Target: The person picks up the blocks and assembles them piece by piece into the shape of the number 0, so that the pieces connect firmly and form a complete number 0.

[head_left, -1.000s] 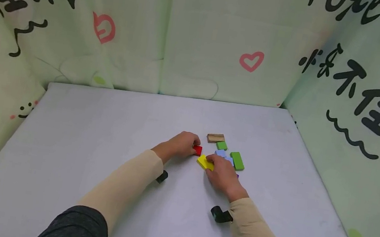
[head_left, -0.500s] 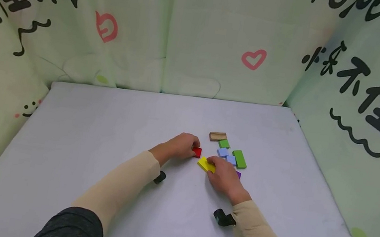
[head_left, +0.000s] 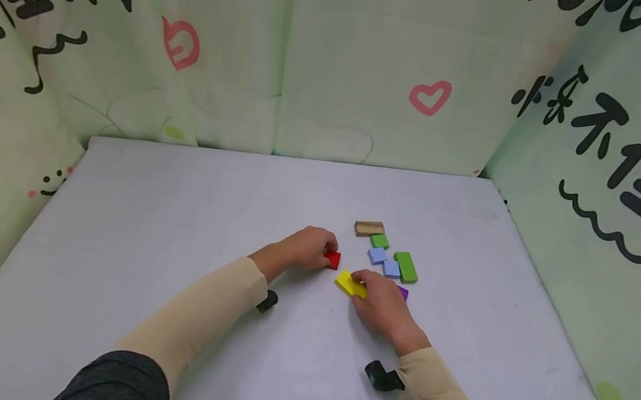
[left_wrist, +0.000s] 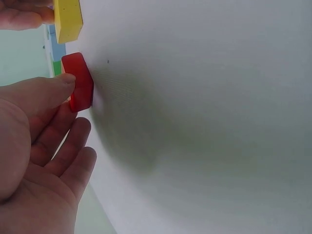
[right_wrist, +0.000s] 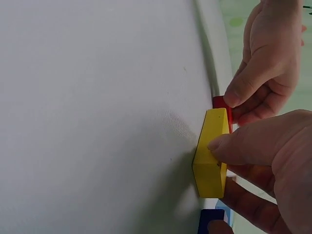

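Observation:
My left hand (head_left: 307, 248) pinches a red block (head_left: 333, 260) between thumb and fingers on the white table. In the left wrist view the red block (left_wrist: 79, 83) stands on its edge, the thumb on its near side. Just to the right, my right hand (head_left: 384, 305) pinches a yellow block (head_left: 349, 283), longer than the red one. The right wrist view has the yellow block (right_wrist: 210, 156) upright, thumb pressed on its face. A purple block (head_left: 404, 293) lies partly hidden behind the right hand; a fingertip overlaps it in the right wrist view.
Beyond the right hand lie two light blue blocks (head_left: 391, 269), a small green block (head_left: 379, 240), a longer green block (head_left: 406, 267) and a brown wooden block (head_left: 369, 229). Printed curtains (head_left: 348, 59) enclose the table (head_left: 201, 210) at the back and sides.
My right hand has drawn the yellow block slightly nearer to me, away from the light blue blocks, uncovering more of them. The red block in my left hand has also come slightly nearer.

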{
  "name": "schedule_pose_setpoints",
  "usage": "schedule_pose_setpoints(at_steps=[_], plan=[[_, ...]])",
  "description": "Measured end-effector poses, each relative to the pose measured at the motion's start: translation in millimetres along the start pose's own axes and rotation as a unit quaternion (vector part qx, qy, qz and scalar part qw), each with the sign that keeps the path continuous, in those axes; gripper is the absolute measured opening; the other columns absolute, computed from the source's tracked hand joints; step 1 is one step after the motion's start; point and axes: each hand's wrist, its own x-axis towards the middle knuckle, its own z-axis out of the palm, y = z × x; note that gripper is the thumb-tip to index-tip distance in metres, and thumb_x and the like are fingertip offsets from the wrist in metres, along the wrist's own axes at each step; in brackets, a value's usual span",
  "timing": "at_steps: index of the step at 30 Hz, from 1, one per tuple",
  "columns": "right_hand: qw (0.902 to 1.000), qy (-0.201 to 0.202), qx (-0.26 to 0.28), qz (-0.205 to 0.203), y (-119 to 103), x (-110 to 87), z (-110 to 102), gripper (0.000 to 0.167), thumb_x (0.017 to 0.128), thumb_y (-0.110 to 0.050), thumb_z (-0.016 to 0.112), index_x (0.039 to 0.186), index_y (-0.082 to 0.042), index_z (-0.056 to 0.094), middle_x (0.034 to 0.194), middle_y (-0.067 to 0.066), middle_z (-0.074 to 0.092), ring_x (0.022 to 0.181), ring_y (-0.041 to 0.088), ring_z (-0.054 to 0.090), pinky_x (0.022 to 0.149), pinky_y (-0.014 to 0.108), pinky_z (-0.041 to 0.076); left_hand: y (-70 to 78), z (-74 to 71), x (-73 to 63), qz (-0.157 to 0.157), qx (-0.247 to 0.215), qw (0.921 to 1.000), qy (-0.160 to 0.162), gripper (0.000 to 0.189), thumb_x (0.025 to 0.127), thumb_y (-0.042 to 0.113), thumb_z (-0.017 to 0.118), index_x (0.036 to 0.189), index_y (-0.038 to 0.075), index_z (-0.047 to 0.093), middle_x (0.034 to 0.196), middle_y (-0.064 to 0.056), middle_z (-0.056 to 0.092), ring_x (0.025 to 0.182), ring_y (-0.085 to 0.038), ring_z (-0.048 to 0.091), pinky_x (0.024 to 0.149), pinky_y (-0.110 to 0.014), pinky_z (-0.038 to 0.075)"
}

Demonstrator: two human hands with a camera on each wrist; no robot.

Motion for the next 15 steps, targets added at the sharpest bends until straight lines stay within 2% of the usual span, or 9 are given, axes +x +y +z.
schedule_pose_setpoints(at_steps=[5,15], plan=[[0.9999,0.002,0.003,0.012,1,-6.2,0,0.039,0.092,-0.007,0.071,0.13,-0.001,0.061,0.129,0.016,0.062,0.12,0.034,0.057,0.101,0.048,0.045,0.6,0.5,-2.2,0.0,0.0,1.0,0.001,0.031,0.096,0.016,0.069,0.125,0.007,0.064,0.111,-0.005,0.063,0.098,-0.02,0.054,0.09,-0.029,0.049],[0.9997,0.017,-0.016,0.006,8,-14.9,1,0.039,0.09,-0.01,0.073,0.128,-0.004,0.063,0.125,0.014,0.065,0.116,0.032,0.06,0.098,0.048,0.048,0.6,2.4,-6.5,0.008,0.002,1.0,-0.001,0.03,0.096,0.015,0.069,0.124,0.007,0.064,0.111,-0.004,0.063,0.097,-0.019,0.054,0.089,-0.029,0.049]])
